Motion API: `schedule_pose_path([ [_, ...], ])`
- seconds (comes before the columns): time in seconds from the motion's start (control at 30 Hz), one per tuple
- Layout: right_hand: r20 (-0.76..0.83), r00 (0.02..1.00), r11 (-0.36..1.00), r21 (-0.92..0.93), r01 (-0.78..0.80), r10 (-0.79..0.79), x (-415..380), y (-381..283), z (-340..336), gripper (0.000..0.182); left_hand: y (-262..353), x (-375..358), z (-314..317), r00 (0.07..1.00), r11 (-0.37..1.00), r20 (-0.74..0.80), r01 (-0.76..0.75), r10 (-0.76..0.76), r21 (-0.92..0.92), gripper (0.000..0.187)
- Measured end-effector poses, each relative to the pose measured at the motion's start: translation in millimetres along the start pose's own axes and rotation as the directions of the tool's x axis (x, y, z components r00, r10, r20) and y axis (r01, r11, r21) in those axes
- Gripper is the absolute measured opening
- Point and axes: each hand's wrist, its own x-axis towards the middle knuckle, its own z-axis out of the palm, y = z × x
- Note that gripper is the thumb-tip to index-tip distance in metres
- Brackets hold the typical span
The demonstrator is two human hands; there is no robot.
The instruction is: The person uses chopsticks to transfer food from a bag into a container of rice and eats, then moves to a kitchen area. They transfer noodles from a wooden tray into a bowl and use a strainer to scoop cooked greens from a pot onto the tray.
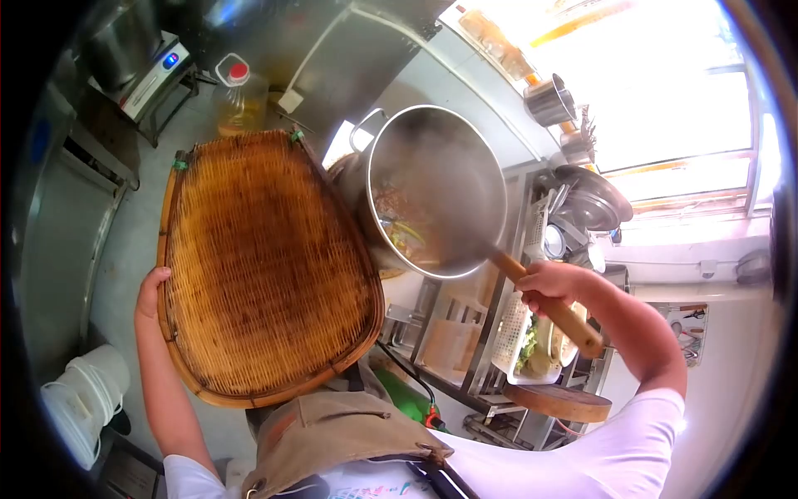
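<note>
The left grip holds the woven tray by its left rim. The right grip is clenched round a wooden handle reaching into the steaming pot, beside the tray. A white basket holds greens; beyond the tray stands a jug.

food: steam-blurred | wooden handle, far end: hidden | upper-left pot: cut off

- Bright daylight pours through the window, its panes blown out white.
- Steam hazes the inside of the pot.
- The floor looks dimmer.
- Wide-lens distortion bends straight lines; dark, blurry borders close in.
</note>
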Motion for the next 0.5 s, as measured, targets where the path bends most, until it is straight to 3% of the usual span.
schedule_pose_path([
  [0.1,0.203,0.979,0.999,0.042,-0.034,0.025,23.1,-11.9,-7.2,0.017,3.2,-5.1,7.6,0.998,1.000,-0.057,0.007,-0.006,0.007,0.048],
  [0.17,0.313,0.950,0.984,0.172,-0.047,-0.010,46.8,-6.2,-3.8,0.018,0.0,-5.0,4.3,0.995,1.000,-0.098,-0.019,0.019,0.001,0.047],
  [0.2,0.286,0.956,0.982,0.190,0.012,-0.067,43.5,-3.8,9.4,0.019,-3.5,-5.3,4.9,0.992,0.999,-0.122,-0.040,0.037,-0.021,0.047],
  [0.27,0.388,0.899,0.868,0.496,-0.019,-0.202,63.3,15.0,25.0,0.022,-8.1,-7.5,7.0,0.980,0.996,-0.183,-0.082,0.074,-0.041,0.046],
  [0.3,0.334,0.896,0.840,0.538,0.074,-0.293,62.4,17.1,38.9,0.016,-9.9,-7.5,6.3,0.972,0.994,-0.218,-0.104,0.093,-0.040,0.046],
  [0.37,0.427,0.824,0.687,0.724,-0.065,-0.372,80.0,32.1,45.3,0.016,-14.1,-6.8,4.3,0.954,0.992,-0.279,-0.123,0.110,-0.028,0.044],
  [0.47,0.382,0.829,0.743,0.666,0.059,-0.408,73.7,47.8,23.9,0.017,-18.2,-1.9,8.8,0.939,0.994,-0.330,-0.110,0.095,-0.026,0.042],
  [0.5,0.356,0.872,0.800,0.597,0.065,-0.337,68.4,48.7,7.8,0.018,-16.4,-4.5,9.7,0.943,0.996,-0.327,-0.082,0.066,-0.034,0.041],
])
